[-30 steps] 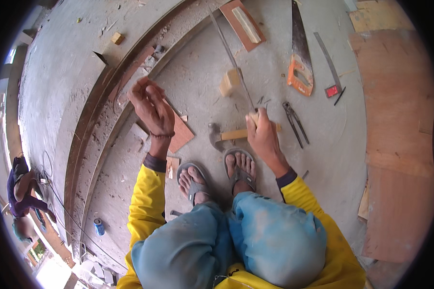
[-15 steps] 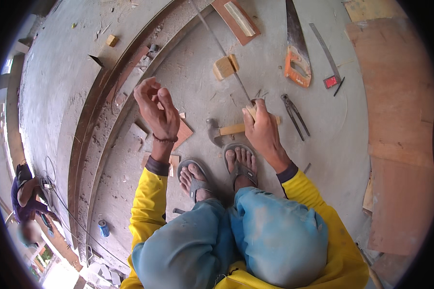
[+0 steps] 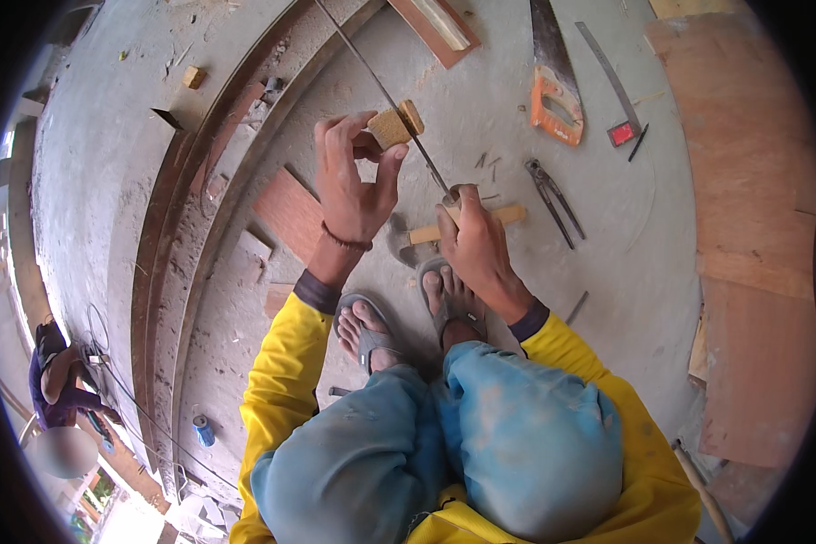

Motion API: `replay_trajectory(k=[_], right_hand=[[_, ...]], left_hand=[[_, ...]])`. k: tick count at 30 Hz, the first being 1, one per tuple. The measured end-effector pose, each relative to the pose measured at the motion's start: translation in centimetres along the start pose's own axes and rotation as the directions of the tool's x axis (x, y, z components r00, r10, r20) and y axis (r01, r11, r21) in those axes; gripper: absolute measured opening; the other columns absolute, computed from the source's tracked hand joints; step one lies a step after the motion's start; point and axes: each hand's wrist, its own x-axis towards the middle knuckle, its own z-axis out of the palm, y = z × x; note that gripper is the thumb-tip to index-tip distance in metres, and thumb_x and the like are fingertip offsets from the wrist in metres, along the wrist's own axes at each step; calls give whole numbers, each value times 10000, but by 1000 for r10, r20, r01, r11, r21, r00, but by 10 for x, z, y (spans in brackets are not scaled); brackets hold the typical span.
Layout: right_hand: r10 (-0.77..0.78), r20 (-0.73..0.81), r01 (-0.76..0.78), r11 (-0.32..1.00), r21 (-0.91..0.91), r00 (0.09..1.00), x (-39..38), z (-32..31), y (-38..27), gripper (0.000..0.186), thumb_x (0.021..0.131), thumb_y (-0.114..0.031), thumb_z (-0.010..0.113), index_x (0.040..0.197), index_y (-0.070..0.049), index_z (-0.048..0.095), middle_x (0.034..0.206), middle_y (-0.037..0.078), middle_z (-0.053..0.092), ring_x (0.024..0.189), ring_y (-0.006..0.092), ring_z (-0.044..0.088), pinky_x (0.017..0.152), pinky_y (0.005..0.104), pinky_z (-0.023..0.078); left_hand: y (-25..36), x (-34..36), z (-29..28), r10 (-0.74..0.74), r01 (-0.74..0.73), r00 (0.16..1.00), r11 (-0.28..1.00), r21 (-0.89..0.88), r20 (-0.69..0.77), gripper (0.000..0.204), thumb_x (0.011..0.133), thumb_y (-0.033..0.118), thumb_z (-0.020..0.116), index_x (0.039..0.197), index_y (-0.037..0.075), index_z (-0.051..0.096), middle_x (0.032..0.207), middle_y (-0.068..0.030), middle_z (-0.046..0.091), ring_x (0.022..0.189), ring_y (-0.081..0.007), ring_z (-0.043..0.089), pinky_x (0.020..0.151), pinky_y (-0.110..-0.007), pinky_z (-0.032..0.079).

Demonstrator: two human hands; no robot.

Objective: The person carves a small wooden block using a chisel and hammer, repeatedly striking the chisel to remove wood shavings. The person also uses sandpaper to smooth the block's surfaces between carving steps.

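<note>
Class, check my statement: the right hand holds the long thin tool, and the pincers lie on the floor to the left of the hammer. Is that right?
Not quite: the head view shows the pincers to the right of the hammer, not to its left. They do lie on the floor, and the right hand does hold the long thin tool.

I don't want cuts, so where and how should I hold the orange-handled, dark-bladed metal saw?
Probably best by its orange loop handle, from the person's side: its opening allows a wrap-around grip, and the long, dark metal blade points away.
</note>
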Motion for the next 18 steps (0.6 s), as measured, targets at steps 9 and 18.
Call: replay_trajectory(k=[9,18], right_hand=[[30,178,-51,992,115,984,-4,26,42,438,955,-230,627,1200,110,500,880,329,660,865,529,642,732,530,522],[14,157,-23,998,51,987,-4,3,26,381,966,-227,606,1173,77,503,863,307,661,823,509,651,691,537,517]], left_hand=[[-40,-37,4,-193,187,967,981,55,168,393,957,132,668,1270,-22,488,1091,-169,567,848,-257,664,692,-334,587],[-48,-44,-2,-307,309,936,951,15,171,471,1001,288,637,1281,-44,455,1173,-185,552,922,-244,693,678,-327,634]])
